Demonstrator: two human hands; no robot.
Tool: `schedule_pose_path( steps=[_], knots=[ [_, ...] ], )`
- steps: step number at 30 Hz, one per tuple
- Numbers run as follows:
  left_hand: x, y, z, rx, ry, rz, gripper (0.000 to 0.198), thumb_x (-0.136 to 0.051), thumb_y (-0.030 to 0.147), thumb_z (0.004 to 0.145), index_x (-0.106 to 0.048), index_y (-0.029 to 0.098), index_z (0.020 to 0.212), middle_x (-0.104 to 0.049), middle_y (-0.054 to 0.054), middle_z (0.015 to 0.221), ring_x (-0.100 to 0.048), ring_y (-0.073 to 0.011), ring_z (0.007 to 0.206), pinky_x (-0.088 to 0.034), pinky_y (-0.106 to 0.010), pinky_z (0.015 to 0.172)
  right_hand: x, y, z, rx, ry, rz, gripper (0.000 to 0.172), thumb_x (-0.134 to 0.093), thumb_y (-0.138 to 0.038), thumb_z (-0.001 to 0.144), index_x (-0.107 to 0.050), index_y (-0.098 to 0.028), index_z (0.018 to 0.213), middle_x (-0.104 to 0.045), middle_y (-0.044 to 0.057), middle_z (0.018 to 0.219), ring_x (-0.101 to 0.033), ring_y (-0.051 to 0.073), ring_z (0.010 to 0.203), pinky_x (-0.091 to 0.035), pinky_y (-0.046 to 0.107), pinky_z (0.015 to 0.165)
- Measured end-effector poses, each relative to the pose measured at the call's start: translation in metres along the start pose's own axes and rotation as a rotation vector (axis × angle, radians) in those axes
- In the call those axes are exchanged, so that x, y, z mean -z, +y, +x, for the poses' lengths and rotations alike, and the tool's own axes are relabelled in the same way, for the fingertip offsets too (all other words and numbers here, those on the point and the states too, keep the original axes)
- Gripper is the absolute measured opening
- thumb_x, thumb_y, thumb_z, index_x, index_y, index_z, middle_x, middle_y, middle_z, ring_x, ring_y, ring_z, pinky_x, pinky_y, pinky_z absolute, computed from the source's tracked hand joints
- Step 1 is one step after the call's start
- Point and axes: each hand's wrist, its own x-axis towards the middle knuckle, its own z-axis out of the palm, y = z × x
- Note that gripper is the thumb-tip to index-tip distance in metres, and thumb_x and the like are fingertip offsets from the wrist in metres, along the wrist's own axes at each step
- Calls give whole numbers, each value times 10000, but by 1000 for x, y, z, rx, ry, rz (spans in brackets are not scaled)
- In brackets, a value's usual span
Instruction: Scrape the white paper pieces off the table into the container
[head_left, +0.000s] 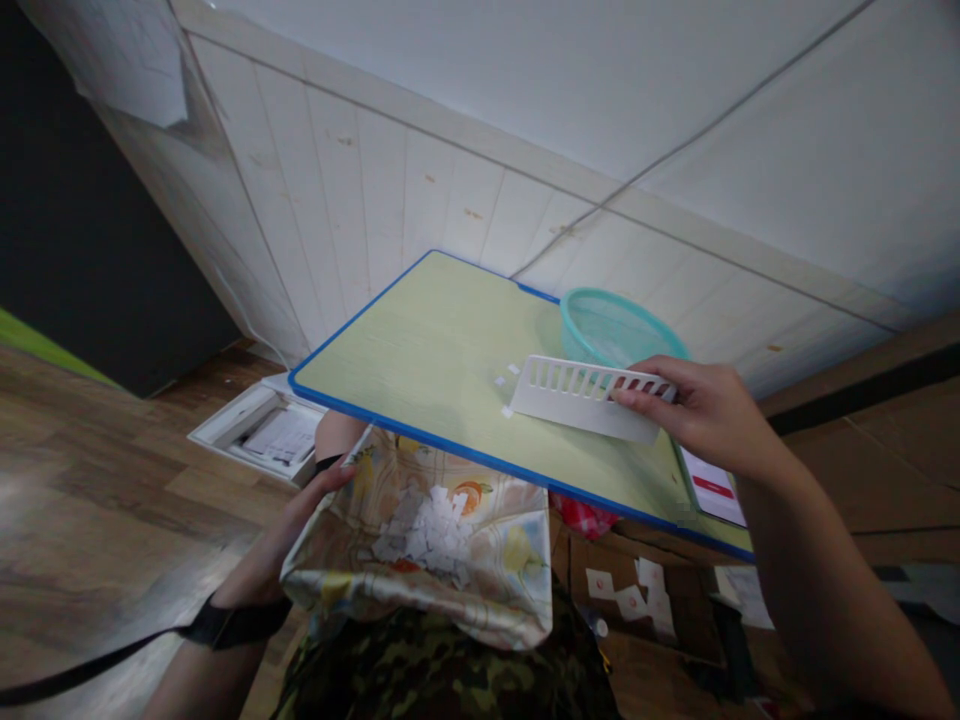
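My right hand [686, 400] pinches the right end of a white slotted card [577, 415], with a row of narrow openings along its upper edge. The card is held low over the yellow-green tabletop [420, 340] with its blue rim; its left end is beside a few small white paper bits [507, 411]. With my left hand [326, 485] I grip the left edge of a fruit-patterned cloth tray [517, 600] on my lap, under the table's front edge. Many white paper scraps [431, 535] are heaped inside it.
A turquoise basket [622, 330] stands at the back right of the table, behind the card. A phone [712, 490] lies at the right edge. On the floor are an open white box [262, 430] at left and several white cards [634, 600] at right.
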Motion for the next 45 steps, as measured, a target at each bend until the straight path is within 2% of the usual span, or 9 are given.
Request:
schedule_pose_path(
  steps=[9,13,17,22,25,31,37,40,45],
  knots=[
    [-2,-1,1,13,-51,-7,290,-654,213,859,-750,100,1107,-817,-94,715,-794,-297,717,-635,-317,615,-7,-25,-21,43,-68,152,159,-650,-380,910,-730,-242,901,-732,1,751,-641,140,594,-466,241,530],
    [-1,-1,3,42,-93,7,322,-638,239,868,-735,80,1130,-820,-125,751,-793,-339,766,-648,-385,641,-7,-28,-24,41,-83,175,165,-665,-392,897,-739,-244,895,-744,14,770,-662,157,615,-481,250,535],
    [-1,0,2,56,-75,8,371,-664,252,854,-714,83,1180,-827,-135,798,-793,-352,798,-652,-397,658,-11,-16,-18,-43,72,87,190,-664,-419,886,-735,-243,906,-729,11,730,-613,154,541,-447,263,488],
    [0,0,3,43,-85,-27,396,-677,219,828,-709,108,1207,-829,-126,801,-790,-358,825,-654,-399,687,-23,7,5,-82,249,-95,262,-633,-443,888,-721,-212,977,-732,40,766,-626,187,585,-450,298,551],
    [3,-2,5,53,-128,-29,418,-715,238,797,-714,126,1201,-832,-129,842,-781,-378,881,-650,-426,728,-27,13,15,-71,228,-130,259,-616,-432,896,-721,-209,976,-737,49,782,-639,197,610,-448,304,575],
    [5,-2,4,3,-103,-2,333,-733,234,798,-741,124,1112,-825,-102,753,-786,-357,870,-652,-377,694,-28,12,18,-63,181,-134,248,-611,-409,897,-721,-212,1000,-750,56,823,-668,213,660,-461,309,599],
    [2,0,2,34,-79,-12,396,-746,245,773,-734,142,1155,-828,-102,770,-787,-368,839,-655,-398,673,-29,15,22,-45,147,-121,274,-596,-447,902,-727,-223,993,-751,53,815,-670,219,660,-457,308,591],
    [1,0,2,38,-36,-18,422,-741,241,775,-725,135,1183,-820,-90,720,-792,-352,772,-652,-376,635,-23,15,20,-27,112,-90,303,-597,-485,901,-730,-226,985,-745,41,793,-648,199,623,-452,300,577],
    [5,-2,6,54,-112,-26,436,-745,262,776,-722,175,1203,-834,-84,809,-787,-363,850,-649,-400,702,-4,13,10,-32,59,-117,272,-602,-463,910,-727,-226,958,-730,28,768,-616,170,585,-436,294,566]
  ],
)
